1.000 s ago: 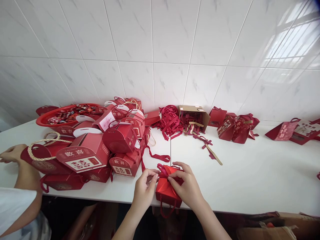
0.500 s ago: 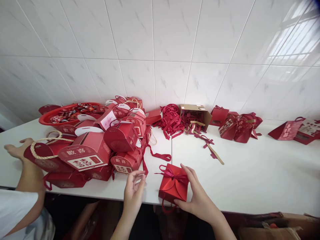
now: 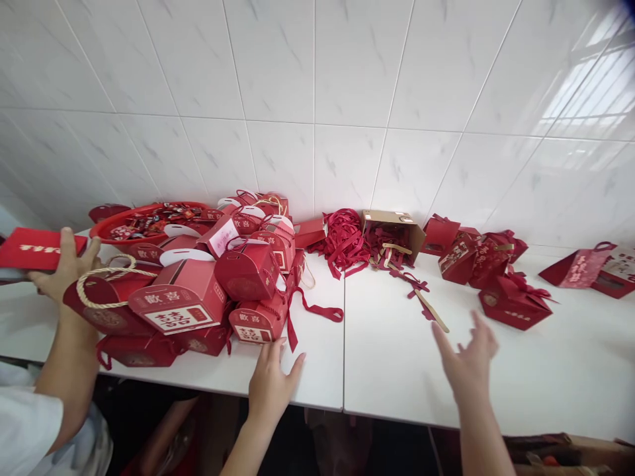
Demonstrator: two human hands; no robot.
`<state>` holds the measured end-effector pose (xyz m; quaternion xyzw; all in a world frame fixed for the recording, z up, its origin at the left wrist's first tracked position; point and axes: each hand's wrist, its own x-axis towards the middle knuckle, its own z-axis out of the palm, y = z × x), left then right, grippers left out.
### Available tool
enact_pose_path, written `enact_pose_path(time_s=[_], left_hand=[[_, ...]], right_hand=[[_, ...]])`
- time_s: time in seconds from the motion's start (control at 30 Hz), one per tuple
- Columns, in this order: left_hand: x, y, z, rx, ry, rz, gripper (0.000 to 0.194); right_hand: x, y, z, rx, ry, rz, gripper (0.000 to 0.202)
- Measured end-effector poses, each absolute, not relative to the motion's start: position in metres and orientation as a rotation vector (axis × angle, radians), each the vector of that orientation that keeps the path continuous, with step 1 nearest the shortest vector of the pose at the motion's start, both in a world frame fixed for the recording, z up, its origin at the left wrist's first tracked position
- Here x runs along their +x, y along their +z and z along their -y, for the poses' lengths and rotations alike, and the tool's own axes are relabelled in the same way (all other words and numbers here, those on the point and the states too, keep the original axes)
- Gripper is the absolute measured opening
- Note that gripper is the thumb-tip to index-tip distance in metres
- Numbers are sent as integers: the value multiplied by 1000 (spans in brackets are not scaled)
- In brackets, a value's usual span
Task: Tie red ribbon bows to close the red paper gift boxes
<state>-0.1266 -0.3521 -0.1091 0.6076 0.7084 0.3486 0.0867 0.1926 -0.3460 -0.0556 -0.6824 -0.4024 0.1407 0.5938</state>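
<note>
A red gift box with a ribbon bow point(image 3: 516, 304) stands on the right part of the white table, in front of other red boxes. My right hand point(image 3: 466, 357) is just to the left of and nearer than that box, fingers spread, holding nothing. My left hand point(image 3: 274, 378) rests near the table's front edge with fingers apart and nothing in it. Its fingertips are close to a red box with a white label point(image 3: 258, 324) at the lower right of a large pile of red boxes point(image 3: 178, 297).
At the left, another person's hand point(image 3: 69, 264) holds a flat red piece point(image 3: 37, 250). Behind the pile is a red basin point(image 3: 104, 231) of wrapped sweets. Red ribbons point(image 3: 342, 241) and an open cardboard box point(image 3: 417, 235) lie by the tiled wall. More red boxes point(image 3: 578, 268) stand far right.
The bow-tied box went from the front middle to the right and was let go. My right hand moved right and opened. The other person's hand now has a flat red piece.
</note>
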Motion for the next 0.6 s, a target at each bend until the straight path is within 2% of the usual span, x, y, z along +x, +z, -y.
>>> enact_pose_path(time_s=[0.03,0.1,0.33,0.5,0.6], left_hand=[[-123,-110,349,1860,979,-2178,39],[-118,-111,345,1936,868,-2242,34],[-118,-107,353,2080,793,-2062,26],[-104,-102,384,2088,789,-1736,26],[-99,-109,398,1979,880,-1738,26]], right_hand=[[174,-60,348,-1578,389,991,75],[133,-73,356,-1475,568,1110,63],[40,-98,396,-1136,1442,1109,54],[28,-80,400,-967,1738,777,46],[30,-74,399,-848,1864,559,43]])
